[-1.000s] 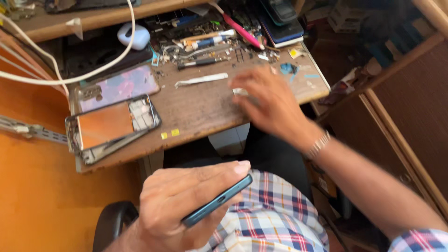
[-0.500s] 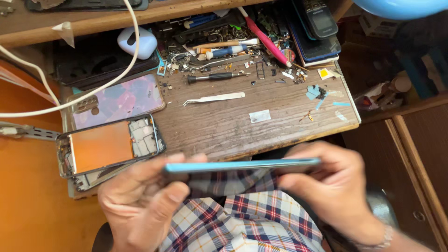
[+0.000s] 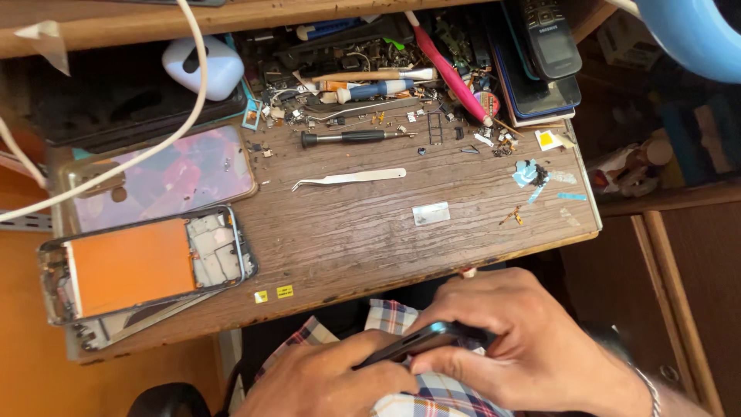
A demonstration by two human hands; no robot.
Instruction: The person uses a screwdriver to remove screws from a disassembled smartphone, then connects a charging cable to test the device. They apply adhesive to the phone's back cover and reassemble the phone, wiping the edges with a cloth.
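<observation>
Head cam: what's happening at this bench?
A person grips a dark phone edge-on over their lap, left hand and right hand both on it. On the wooden table lie tweezers, a screwdriver, an opened phone frame with an orange panel and small loose parts.

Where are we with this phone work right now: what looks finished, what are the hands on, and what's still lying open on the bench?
Looks done: tweezers and screwdriver lie set down on the wooden bench.
In hand: left hand and right hand both grip a dark phone edge-on over the lap.
Left: an opened phone frame with an orange panel, a loose back cover and a small metal plate sit unassembled.
</observation>
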